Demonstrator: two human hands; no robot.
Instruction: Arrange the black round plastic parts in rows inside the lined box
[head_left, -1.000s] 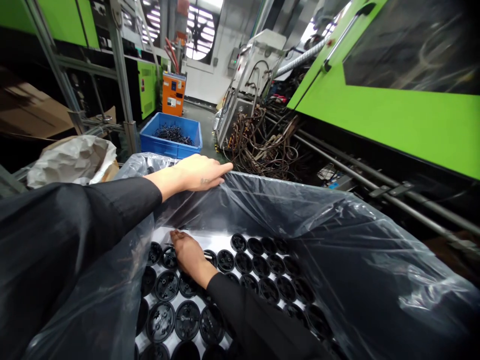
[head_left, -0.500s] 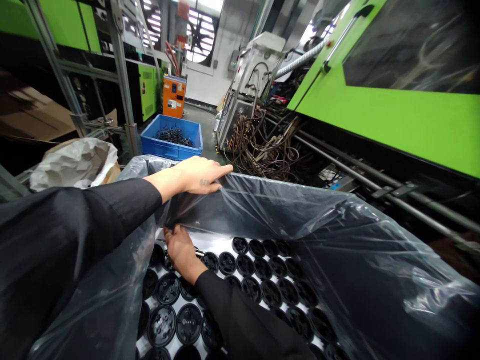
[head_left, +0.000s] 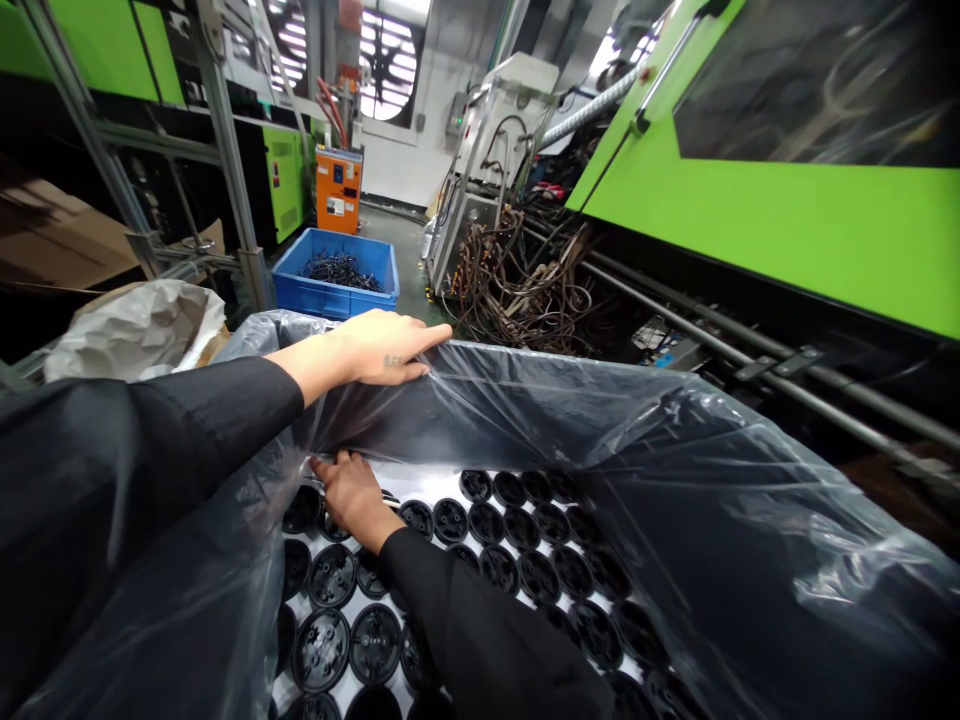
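- Over the far rim of the box (head_left: 570, 358), the left hand (head_left: 386, 347) lies palm down on the liner (head_left: 750, 520); its forefinger stretches along the edge, its thumb is bent inward, and folds of film fan out beside the thumb. Whether it pinches the film cannot be told.
- Inside the box, the right hand (head_left: 354, 495) reaches into the far left corner, fingers partly spread, tips at the edge of the white sheet (head_left: 427, 484).
- From under the right hand, a thin pale stick (head_left: 391, 501) juts out toward the right; the palm is hidden, so its hold on it cannot be told.
- Around and below the right hand, black discs (head_left: 321, 648) lie in rows on the sheet, many with moulded detail facing up.
- Beyond the far rim, a blue tub (head_left: 330, 298) of small dark parts (head_left: 341, 270) stands on the floor, before an orange unit (head_left: 339, 190).
- To the right are tangled hoses (head_left: 517, 290) and a green machine (head_left: 795, 225).
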